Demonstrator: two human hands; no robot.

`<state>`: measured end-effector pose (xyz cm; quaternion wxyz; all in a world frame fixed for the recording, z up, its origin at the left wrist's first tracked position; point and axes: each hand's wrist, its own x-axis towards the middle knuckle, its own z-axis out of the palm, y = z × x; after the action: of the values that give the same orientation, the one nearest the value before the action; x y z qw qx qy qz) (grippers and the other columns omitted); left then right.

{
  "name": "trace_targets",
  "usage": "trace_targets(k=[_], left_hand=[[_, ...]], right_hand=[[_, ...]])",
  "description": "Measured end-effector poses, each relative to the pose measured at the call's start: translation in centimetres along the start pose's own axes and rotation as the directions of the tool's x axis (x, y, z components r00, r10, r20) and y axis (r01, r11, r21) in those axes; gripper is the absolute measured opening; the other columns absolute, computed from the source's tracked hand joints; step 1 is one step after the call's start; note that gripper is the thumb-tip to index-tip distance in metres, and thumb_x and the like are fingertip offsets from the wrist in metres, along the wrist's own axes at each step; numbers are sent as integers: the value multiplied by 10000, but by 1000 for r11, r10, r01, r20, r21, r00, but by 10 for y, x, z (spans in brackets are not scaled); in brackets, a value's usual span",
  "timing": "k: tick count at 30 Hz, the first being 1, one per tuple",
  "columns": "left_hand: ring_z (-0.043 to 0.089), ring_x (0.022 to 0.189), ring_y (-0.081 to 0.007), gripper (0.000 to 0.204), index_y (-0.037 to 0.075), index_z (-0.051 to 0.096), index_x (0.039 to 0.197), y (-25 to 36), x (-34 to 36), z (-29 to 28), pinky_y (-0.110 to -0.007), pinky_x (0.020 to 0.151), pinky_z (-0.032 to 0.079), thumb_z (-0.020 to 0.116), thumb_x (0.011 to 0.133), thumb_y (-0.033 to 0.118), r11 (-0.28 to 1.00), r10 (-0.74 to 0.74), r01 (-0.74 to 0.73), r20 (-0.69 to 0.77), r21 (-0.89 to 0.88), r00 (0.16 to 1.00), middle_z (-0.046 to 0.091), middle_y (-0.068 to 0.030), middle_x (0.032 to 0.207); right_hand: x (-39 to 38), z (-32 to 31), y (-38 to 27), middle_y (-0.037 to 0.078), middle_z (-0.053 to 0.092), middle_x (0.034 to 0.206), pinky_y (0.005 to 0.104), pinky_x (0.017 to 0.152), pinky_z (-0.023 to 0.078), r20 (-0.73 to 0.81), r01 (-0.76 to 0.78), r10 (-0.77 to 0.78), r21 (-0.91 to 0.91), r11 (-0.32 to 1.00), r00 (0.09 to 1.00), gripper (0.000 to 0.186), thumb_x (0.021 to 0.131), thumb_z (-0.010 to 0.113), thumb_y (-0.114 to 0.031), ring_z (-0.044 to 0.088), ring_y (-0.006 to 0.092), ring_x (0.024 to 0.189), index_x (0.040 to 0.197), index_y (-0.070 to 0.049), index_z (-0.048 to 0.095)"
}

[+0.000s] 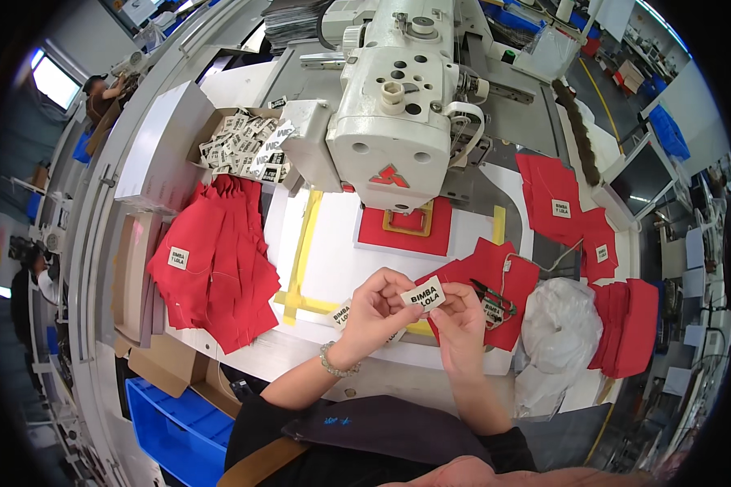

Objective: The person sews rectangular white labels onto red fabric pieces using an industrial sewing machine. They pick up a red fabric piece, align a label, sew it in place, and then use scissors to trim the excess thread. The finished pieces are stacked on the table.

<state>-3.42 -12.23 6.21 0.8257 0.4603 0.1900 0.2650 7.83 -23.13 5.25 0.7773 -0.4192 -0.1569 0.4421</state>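
Observation:
Between the fingertips of both hands is a small white fabric label (421, 298) with dark print, held by its two sides above the work surface. My left hand (375, 315), with a beaded bracelet at the wrist, pinches its left edge. On the other edge, my right hand (460, 331) grips with thumb and fingers. Beneath the left hand, another loose label (341, 315) partly shows. Beyond the hands, a red fabric piece (374, 231) lies under the yellow frame clamp (426, 213) of a white sewing machine (398, 122). Thread snips (495, 297) on a cord rest on red pieces (508, 272) right of my hands.
On the left stand a heap of red pieces (219, 268) and a box of labels (244, 146). More labelled red pieces (548, 191) lie at right, above a crumpled clear plastic bag (560, 321) and a red stack (625, 325). A blue crate (175, 430) sits below the table edge.

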Motion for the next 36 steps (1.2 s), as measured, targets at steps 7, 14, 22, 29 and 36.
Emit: trace_targets(k=[7,14,22,29,36], left_hand=[[617,849,-91,261,33,520,996,-21,-8,8,-236,753,498,686,819,-63,981,33,-33,0,191,999,640,-54,946],[516,696,-65,123,39,629,801,-14,4,4,-217,624,419,750,800,62,932,118,-110,-2,346,993,619,-11,831],[553,721,-117,102,36,705,826,-7,17,1,-252,656,449,749,750,-16,864,180,-187,60,467,982,632,-51,832],[577,766,-153,205,35,721,820,-11,21,-5,-270,685,463,668,700,-121,815,269,-321,176,482,947,641,-59,818],[577,758,-184,162,59,691,782,-9,25,-14,-295,686,450,761,656,-15,663,360,-448,270,600,893,660,-55,815]], right_hand=[[-2,-3,-5,117,662,960,255,792,493,-92,113,-120,-83,990,988,374,805,657,109,634,144,879,1124,-1,497],[1,-13,-10,111,662,945,257,795,502,32,276,-287,-393,877,957,442,765,690,139,644,152,855,1127,-6,482],[9,-19,-7,141,659,975,323,856,522,242,547,-504,-534,645,829,467,724,744,129,653,215,920,1097,-10,499],[13,-27,-5,121,679,971,336,873,457,150,347,-313,-442,828,938,372,677,712,121,640,205,933,977,-43,565],[20,-31,-7,24,703,890,311,852,363,273,467,-379,-551,692,884,278,646,731,79,622,162,847,836,-100,632]])
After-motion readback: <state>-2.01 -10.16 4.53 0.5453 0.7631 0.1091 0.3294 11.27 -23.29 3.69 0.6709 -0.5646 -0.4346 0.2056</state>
